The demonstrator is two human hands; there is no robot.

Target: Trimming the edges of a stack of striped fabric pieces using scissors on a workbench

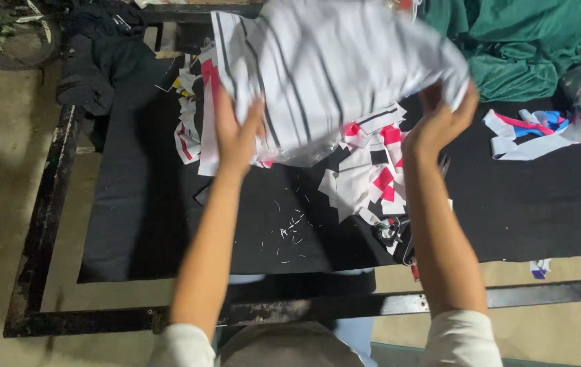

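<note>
dark clothes [93,61] heaped far left on black surface [141,224]. my left hand [236,132] and right hand [440,122] both gripping white striped fabric [324,68], lifted above surface. red-white scrap pile [372,177] under it. green cloth [521,47] top right, no containers anywhere.

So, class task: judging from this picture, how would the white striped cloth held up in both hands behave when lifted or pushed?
The white striped cloth is probably floppy: it bunches and sags between the left hand and the right hand. It seems light, since it is held up by its edges alone. Pushed across the black table cover, it would likely crumple rather than slide.
</note>
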